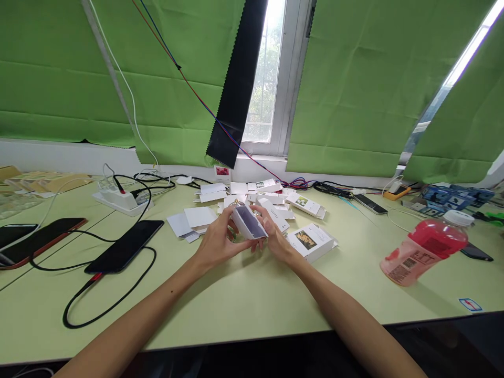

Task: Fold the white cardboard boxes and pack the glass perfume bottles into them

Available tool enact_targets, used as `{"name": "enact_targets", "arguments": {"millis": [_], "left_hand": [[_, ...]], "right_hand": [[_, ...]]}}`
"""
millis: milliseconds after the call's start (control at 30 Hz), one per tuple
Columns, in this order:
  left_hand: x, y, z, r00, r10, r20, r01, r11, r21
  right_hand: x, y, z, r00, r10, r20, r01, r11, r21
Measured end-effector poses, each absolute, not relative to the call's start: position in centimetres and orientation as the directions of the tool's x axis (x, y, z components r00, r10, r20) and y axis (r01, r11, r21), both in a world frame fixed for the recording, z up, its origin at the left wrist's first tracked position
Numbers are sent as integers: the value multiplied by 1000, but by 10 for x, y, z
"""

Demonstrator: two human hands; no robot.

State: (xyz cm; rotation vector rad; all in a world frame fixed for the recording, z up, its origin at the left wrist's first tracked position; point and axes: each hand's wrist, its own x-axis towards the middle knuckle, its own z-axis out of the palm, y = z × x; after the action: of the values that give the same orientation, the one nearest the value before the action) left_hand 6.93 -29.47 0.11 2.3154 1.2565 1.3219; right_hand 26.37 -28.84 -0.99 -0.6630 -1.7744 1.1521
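Between my two hands, above the middle of the table, is a small white cardboard box (249,222), tilted so that its open end and greyish inside face me. My left hand (219,234) grips its left side, thumb along the lower edge. On the right side my right hand (275,239) holds it, with some fingers hidden behind the box. Just beyond lie several white boxes and flattened cartons, one (200,217) left of my hands. A white box with a food picture (311,240) rests to the right of my right hand.
A charging phone (125,245) with a looped black cable lies on the left, near a white power strip (122,199). On the right stands a pink drink bottle (427,247). A dark phone (370,203) and cables lie along the back. The table's front edge (252,338) is near me.
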Motion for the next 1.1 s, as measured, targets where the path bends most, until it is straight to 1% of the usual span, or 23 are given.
{"name": "enact_targets", "arguments": {"millis": [267, 600, 800, 1000, 1100], "left_hand": [[69, -294, -1, 228, 700, 677, 561, -663, 496], [70, -294, -1, 216, 691, 689, 564, -665, 490], [70, -295, 0, 219, 648, 729, 543, -702, 461], [71, -296, 2, 224, 663, 714, 500, -707, 500], [71, -296, 2, 235, 654, 719, 491, -718, 493]], "right_hand": [[263, -291, -6, -447, 812, 376, -15, 413, -911], [262, -289, -9, -433, 811, 394, -8, 433, -901], [262, -288, -11, -423, 827, 371, 23, 419, -908], [261, -288, -11, -431, 829, 358, 46, 416, -908], [261, -288, -10, -441, 820, 365, 43, 425, -904]]}}
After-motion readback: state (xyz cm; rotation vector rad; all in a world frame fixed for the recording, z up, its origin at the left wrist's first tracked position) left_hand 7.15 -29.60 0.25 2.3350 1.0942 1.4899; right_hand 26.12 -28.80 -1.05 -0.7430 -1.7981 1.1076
